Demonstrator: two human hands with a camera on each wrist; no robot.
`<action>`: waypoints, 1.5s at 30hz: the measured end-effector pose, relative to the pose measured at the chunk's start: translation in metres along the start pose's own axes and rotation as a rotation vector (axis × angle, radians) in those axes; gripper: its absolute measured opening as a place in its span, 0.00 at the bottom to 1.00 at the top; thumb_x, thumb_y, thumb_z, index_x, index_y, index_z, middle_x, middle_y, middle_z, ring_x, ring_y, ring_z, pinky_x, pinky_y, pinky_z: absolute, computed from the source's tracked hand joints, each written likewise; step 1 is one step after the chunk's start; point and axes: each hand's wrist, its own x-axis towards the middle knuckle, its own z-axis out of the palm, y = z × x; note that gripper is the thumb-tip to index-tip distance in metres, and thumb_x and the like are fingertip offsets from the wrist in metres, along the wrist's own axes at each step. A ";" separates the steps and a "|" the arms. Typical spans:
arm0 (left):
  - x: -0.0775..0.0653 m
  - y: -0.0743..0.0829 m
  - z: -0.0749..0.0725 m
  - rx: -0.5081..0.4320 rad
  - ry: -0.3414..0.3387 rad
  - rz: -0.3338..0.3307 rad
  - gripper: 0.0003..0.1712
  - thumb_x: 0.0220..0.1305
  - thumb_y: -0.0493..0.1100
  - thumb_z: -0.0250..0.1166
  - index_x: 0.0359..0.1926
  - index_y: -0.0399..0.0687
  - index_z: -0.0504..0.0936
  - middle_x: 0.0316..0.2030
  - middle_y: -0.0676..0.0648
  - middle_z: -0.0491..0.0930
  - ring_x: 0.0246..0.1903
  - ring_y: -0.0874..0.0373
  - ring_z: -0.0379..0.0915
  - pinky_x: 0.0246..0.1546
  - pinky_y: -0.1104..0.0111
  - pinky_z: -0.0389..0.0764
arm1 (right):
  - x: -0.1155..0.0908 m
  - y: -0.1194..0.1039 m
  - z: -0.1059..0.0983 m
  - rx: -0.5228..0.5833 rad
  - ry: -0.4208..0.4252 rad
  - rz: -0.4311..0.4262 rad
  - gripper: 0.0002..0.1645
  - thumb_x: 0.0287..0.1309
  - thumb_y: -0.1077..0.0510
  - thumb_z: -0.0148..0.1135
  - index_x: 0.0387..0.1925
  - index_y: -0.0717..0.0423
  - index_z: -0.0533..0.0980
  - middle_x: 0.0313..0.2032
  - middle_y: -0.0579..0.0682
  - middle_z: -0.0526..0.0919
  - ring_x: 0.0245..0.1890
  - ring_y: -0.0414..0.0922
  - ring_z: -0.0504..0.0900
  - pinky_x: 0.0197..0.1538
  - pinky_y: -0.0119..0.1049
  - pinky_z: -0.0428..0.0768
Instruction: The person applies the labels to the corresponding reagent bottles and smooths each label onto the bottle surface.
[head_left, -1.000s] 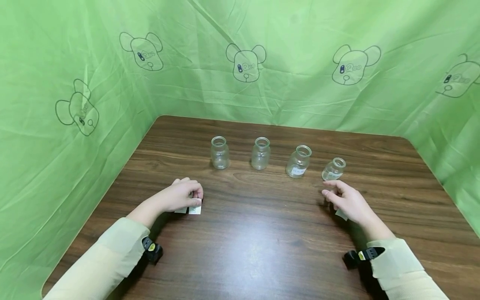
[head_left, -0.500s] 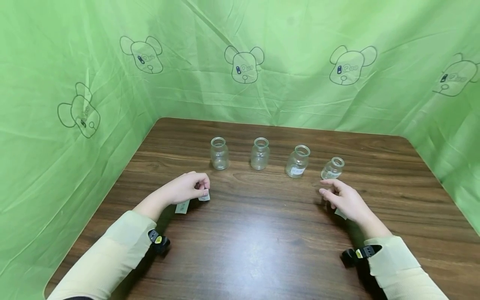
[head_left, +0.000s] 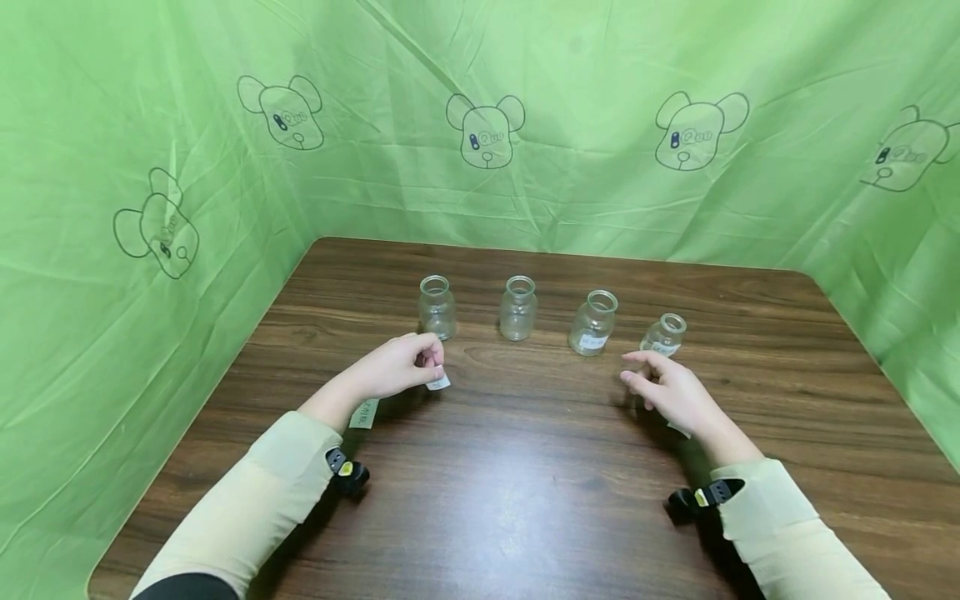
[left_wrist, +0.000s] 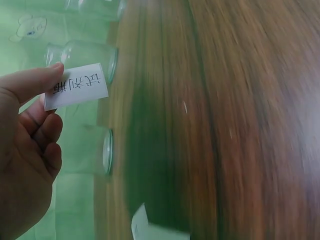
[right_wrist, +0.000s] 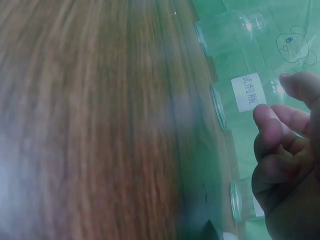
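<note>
My left hand pinches a small white paper label with handwritten characters between thumb and fingers, held in front of the leftmost glass jar. Another paper label lies on the table below the left wrist, one end curled up in the left wrist view. Nearest the small labelled jar on the right is my right hand, fingers loosely bent, holding nothing. Part of a paper slip shows beneath it. A larger jar bears a white label.
Between the leftmost and the labelled jars stands an unlabelled glass jar. All the jars are upright in a row toward the back of the brown wooden table. Green cloth with printed bear heads hangs around the table's back and sides.
My left hand has lifted its label from the table and carried it right and forward, uncovering the other label. The right hand has shifted slightly left.
</note>
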 end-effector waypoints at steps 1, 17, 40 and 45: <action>0.002 0.000 0.002 -0.008 0.004 0.001 0.08 0.58 0.44 0.65 0.32 0.54 0.72 0.26 0.55 0.70 0.30 0.61 0.66 0.32 0.66 0.68 | 0.001 0.000 0.001 0.000 0.000 -0.003 0.27 0.63 0.46 0.56 0.56 0.59 0.70 0.26 0.51 0.78 0.18 0.43 0.74 0.20 0.35 0.70; 0.024 0.016 0.011 -0.075 0.061 0.010 0.10 0.59 0.43 0.65 0.32 0.52 0.70 0.26 0.54 0.72 0.27 0.60 0.68 0.28 0.67 0.70 | 0.011 -0.012 0.009 0.003 -0.032 -0.038 0.26 0.62 0.47 0.57 0.55 0.60 0.71 0.26 0.49 0.78 0.18 0.43 0.74 0.24 0.35 0.72; 0.065 0.051 0.035 -0.193 0.178 -0.016 0.07 0.58 0.44 0.65 0.32 0.51 0.74 0.27 0.54 0.76 0.29 0.61 0.72 0.31 0.68 0.72 | 0.027 -0.056 0.032 0.118 -0.038 -0.107 0.18 0.60 0.52 0.60 0.48 0.59 0.75 0.24 0.57 0.78 0.16 0.44 0.74 0.23 0.34 0.72; 0.072 0.057 0.045 -0.240 0.167 -0.031 0.07 0.58 0.44 0.65 0.31 0.51 0.74 0.27 0.54 0.77 0.30 0.61 0.72 0.32 0.68 0.72 | 0.027 -0.065 0.037 0.148 -0.067 -0.113 0.18 0.60 0.51 0.60 0.47 0.58 0.77 0.28 0.58 0.81 0.19 0.44 0.79 0.30 0.35 0.75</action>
